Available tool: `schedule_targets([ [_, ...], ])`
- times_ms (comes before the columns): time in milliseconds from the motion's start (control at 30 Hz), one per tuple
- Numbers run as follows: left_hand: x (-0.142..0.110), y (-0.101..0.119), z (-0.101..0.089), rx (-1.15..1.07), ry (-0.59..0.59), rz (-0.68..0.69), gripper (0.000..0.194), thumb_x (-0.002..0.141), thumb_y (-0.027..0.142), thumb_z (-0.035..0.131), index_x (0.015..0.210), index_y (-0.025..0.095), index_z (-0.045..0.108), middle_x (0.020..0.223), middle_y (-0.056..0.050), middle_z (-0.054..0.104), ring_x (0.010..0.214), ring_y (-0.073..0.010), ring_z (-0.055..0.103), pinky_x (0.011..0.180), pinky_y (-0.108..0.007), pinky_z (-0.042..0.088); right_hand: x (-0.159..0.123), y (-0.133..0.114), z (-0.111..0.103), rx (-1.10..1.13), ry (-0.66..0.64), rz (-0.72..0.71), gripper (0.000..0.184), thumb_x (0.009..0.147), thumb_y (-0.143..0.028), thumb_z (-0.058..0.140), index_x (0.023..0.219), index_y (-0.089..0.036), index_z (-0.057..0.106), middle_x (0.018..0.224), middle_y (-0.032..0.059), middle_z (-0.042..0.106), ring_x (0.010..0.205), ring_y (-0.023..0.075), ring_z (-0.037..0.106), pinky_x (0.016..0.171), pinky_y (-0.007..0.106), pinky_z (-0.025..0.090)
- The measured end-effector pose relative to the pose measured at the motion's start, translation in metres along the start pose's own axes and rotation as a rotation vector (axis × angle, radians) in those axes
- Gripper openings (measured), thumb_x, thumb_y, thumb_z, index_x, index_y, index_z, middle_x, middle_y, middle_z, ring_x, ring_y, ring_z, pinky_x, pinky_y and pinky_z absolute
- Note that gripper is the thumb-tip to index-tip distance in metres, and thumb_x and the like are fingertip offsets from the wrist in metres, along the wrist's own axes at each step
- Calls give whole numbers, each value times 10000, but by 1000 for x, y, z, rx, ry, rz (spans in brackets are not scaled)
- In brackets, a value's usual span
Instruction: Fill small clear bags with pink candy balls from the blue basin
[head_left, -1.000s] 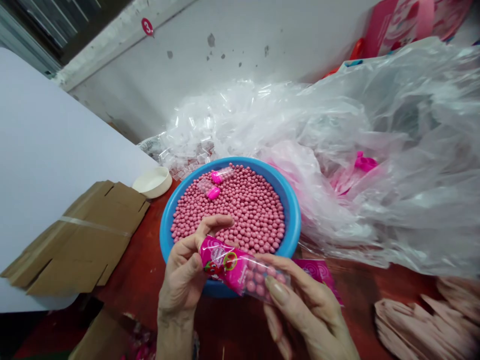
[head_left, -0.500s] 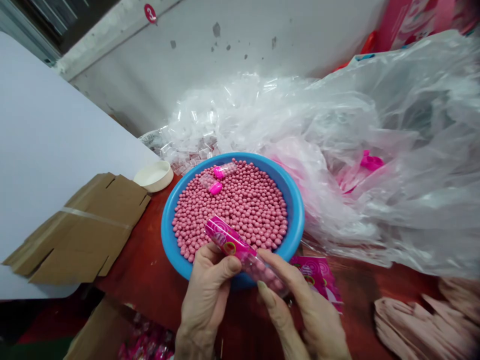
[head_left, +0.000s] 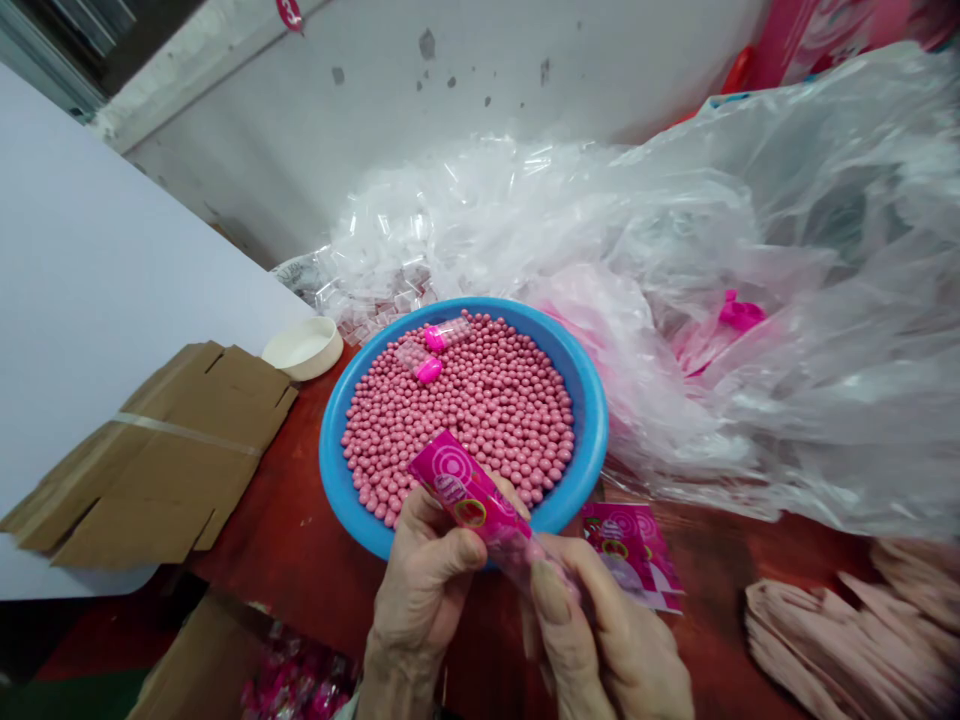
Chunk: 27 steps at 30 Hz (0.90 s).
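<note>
A blue bowl (head_left: 341, 495) heaped with small pink candy balls (head_left: 480, 410) stands on the red table. Two clear tubes with pink caps (head_left: 431, 352) lie on the candies at the far side. Just in front of the bowl, both hands grip one pink printed sachet (head_left: 465, 490) filled with candies. My left hand (head_left: 424, 590) pinches its pink upper part. My right hand (head_left: 600, 630) is closed round its clear lower end.
Pink empty sachets (head_left: 630, 550) lie flat right of my hands. Crumpled clear plastic bags (head_left: 675, 300) fill the back and right. A flattened cardboard box (head_left: 150, 470) and a small white dish (head_left: 304, 348) sit left. Pinkish stacked pieces (head_left: 847, 630) lie at the lower right.
Both hands have shifted right and lower with the sachet, turning it from nearly level to steeply slanted, its pink end up toward the bowl.
</note>
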<state>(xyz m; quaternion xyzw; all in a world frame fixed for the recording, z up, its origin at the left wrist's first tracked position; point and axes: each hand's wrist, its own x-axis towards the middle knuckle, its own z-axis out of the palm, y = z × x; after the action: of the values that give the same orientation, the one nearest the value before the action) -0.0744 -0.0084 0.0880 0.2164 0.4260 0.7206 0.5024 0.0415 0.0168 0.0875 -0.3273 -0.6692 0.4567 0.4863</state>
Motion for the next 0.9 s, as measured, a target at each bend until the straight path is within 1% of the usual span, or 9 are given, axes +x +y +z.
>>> schedule_targets([
  [67,0,-1,0,-6,-3,1,243,584,301,821,773,179,730,651,-20,655,604,-141,616,681,-289,529,-1,1,0,6,-13,2,140,925,-207,449,881,-232,580,550,-71,565,388,73,519,409,143,385],
  [167,0,-3,-2,-24,35,-4,228,597,295,816,764,175,718,643,-7,639,609,-131,615,686,-270,525,-5,7,3,39,-12,-12,151,926,-186,442,976,-237,576,625,-65,609,427,72,546,453,131,424],
  [300,1,-4,-1,-39,11,-2,326,641,400,773,834,144,712,710,-35,645,651,-143,618,678,-260,527,-9,18,10,41,-5,-50,240,928,-187,439,1138,-231,547,823,-21,680,591,94,640,558,136,491],
  [400,4,-2,2,-40,50,-28,282,657,375,766,789,133,707,710,-35,644,615,-127,606,648,-244,529,-11,22,13,25,-65,-50,241,940,-210,419,1148,-192,540,893,21,692,675,131,668,596,175,519],
  [467,5,-2,5,-70,89,-43,255,668,365,760,767,138,698,688,-22,638,565,-105,587,625,-234,530,-12,23,14,19,-134,-30,221,950,-209,387,1100,-174,546,870,33,694,702,151,678,603,198,523],
  [533,5,-2,7,-97,98,-43,252,679,365,753,770,139,690,667,-12,632,509,-82,556,605,-229,532,-14,22,16,6,-173,-19,193,952,-186,363,1022,-173,541,794,25,684,650,153,673,548,200,503],
  [633,4,-3,9,-94,49,-73,257,689,363,746,767,125,690,635,-15,623,466,-71,537,581,-229,535,-16,20,18,-72,-128,-46,171,947,-170,352,966,-178,522,692,9,649,522,145,634,449,200,444],
  [767,3,-2,9,-51,-30,-86,231,727,339,717,772,114,697,656,-38,637,509,-102,587,587,-239,539,-17,16,19,-169,-51,-49,218,953,-199,343,897,-170,552,609,6,612,451,142,601,431,204,432],
  [900,1,-2,9,-61,-3,-65,214,732,341,712,780,133,703,653,-43,650,575,-138,628,621,-255,544,-14,14,21,-207,-34,5,270,955,-248,348,839,-168,578,561,5,593,436,154,598,438,212,467],
])
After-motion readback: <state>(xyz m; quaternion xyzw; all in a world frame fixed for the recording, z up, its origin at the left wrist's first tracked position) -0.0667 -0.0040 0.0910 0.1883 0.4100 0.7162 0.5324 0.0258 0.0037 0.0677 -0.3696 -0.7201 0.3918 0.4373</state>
